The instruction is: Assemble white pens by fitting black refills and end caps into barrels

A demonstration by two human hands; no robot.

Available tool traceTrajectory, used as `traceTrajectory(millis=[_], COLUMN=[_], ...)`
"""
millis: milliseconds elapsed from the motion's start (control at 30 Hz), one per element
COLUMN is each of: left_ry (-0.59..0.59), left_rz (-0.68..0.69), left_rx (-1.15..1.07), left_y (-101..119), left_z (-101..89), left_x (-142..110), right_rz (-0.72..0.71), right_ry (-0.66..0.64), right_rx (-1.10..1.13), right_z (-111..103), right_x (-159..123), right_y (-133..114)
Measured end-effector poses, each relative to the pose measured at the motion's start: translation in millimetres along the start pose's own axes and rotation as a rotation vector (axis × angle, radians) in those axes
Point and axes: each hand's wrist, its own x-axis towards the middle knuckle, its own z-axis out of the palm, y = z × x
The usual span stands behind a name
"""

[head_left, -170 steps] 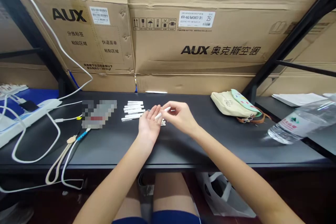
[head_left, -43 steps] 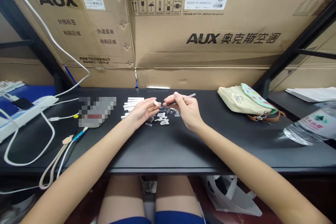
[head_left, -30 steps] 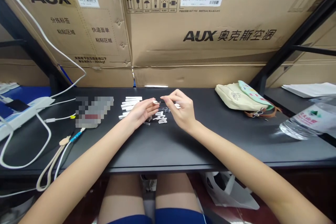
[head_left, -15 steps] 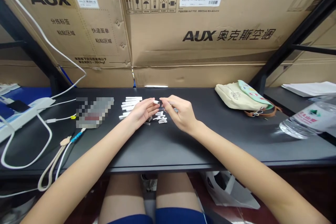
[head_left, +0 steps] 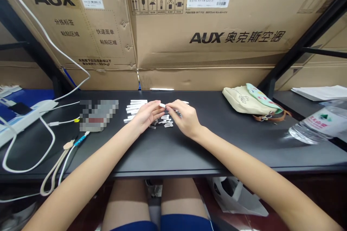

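My left hand [head_left: 148, 113] pinches a short white pen part [head_left: 162, 105] between thumb and fingertips above the desk. At its right end, the thumb and finger of my right hand [head_left: 185, 118] are pressed together; whatever they grip is too small to make out. Several white pen barrels [head_left: 132, 106] lie in a row beside my left hand, partly covered by it. Below the fingertips sits a cluster of small white pen pieces [head_left: 167, 121], with thin clear pieces [head_left: 153, 127] near them. A white pointed piece [head_left: 185, 102] shows just behind my right hand.
A white pen [head_left: 162, 89] lies at the desk's back edge, before large cardboard boxes [head_left: 211, 54]. Left are a pixelated grey object [head_left: 108, 106], cables and a power strip [head_left: 32, 115]. Right are a cream pouch [head_left: 238, 99] and a water bottle [head_left: 314, 122].
My right fingertips have come left to meet the end of the white pen part, closing the small gap. The white pointed piece now shows behind my right hand. My left hand barely moved.
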Motion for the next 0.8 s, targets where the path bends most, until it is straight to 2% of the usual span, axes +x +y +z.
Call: traceTrajectory(millis=[100,200,333,467,567,800], left_ry=[0.039,0.089,0.075,0.069,0.069,0.073], left_rz=[0.002,-0.011,-0.023,-0.025,-0.023,-0.017], left_rx=[-0.009,-0.034,-0.053,-0.043,-0.04,-0.054], left_y=[1.5,4.5,7.3,7.4,7.4,7.6], left_z=[0.5,1.1,1.3,1.2,1.5,2.1], left_x=[0.2,0.0,-0.7,-1.3,-2.0,-3.4], right_rz=[0.031,0.143,0.29,0.361,0.352,0.194], right_ry=[0.034,0.141,0.291,0.369,0.379,0.261], right_rx=[-0.004,0.106,0.334,0.379,0.374,0.3], right_z=[-4.3,-8.5,-10.3,-11.5,-12.7,-12.6], right_x=[3.1,4.9,4.1,3.8,4.1,1.0], right_y=[-6.5,-11.3,-11.3,-11.3,-12.4,-11.6])
